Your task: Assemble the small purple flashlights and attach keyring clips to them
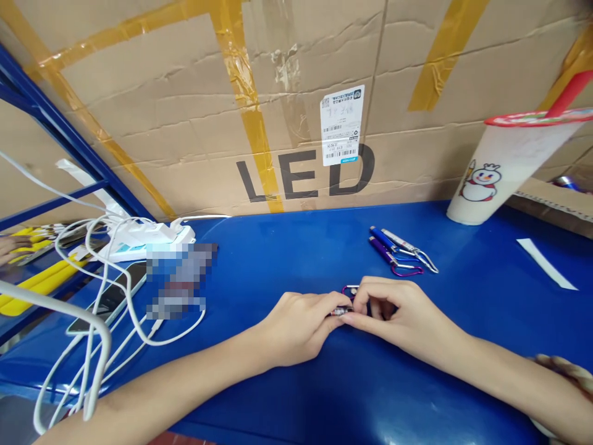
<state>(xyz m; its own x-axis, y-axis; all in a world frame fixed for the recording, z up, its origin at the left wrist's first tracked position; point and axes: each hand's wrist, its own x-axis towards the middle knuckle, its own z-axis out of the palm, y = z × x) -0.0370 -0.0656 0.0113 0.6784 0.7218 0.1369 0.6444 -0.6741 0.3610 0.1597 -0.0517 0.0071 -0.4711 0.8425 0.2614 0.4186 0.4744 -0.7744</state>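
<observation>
Near the middle of the table, my left hand is closed around a small keychain flashlight. Only a short labelled stretch of its metal body shows between the fingers. My right hand pinches the other end of it between thumb and fingers, and the fingertips of both hands nearly meet. A purple carabiner clip peeks out just behind the fingertips. Beyond my right hand lie several similar keychain flashlights, including a blue one, a purple one and a silver one, with carabiner clips attached.
A large cardboard box stands along the back of the blue table. At the right are a tilted drink cup and a white strip. White cables, a power strip and a phone crowd the left.
</observation>
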